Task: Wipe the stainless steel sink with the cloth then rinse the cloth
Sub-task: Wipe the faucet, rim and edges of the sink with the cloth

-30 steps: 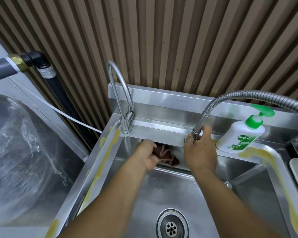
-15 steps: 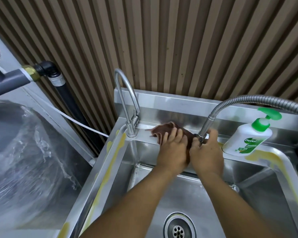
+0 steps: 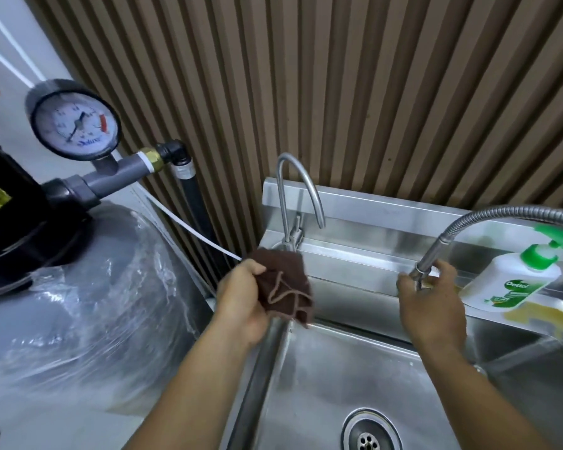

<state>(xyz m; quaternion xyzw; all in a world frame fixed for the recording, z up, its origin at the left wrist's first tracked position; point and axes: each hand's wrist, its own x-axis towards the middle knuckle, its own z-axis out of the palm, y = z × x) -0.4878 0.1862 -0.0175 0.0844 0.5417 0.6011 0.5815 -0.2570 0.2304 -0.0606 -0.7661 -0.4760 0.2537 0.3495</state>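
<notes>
**Cloth lifted at left rim, hose end in grip**

Far left is a round white-faced pressure gauge [image 3: 75,125] above a grey plastic-wrapped tank [image 3: 104,287]; neither is in play.

My left hand [image 3: 241,302] is clenched on the dark brown terry cloth [image 3: 286,287]. The cloth is bunched and held up over the back-left corner of the stainless steel sink [image 3: 322,378], just in front of the base of the curved gooseneck steel tap [image 3: 298,193]. I can't tell if the cloth brushes the rim; it looks just clear.

My right hand [image 3: 433,306] has its fingers curled round the end of the flexible ribbed metal hose [image 3: 468,227], low by the back ledge. A white soap bottle with green pump [image 3: 514,284] sits tilted on the ledge just beside that hand. No water is visible.

My read of the step: I'm between wipe strokes, or starting the rinse.
- **If wiping:** open the wad flatter, press it onto the steel, and run it along the rim and down the walls toward the round drain [image 3: 368,436].
- **If rinsing:** bring the cloth down over the basin and aim the hose end into the basin, so spray doesn't hit the tank side.

The cloth's long axis is near vertical. The upper part is bunched at my fingers, and the loose stitched corner points down and slightly right into the basin.
</notes>
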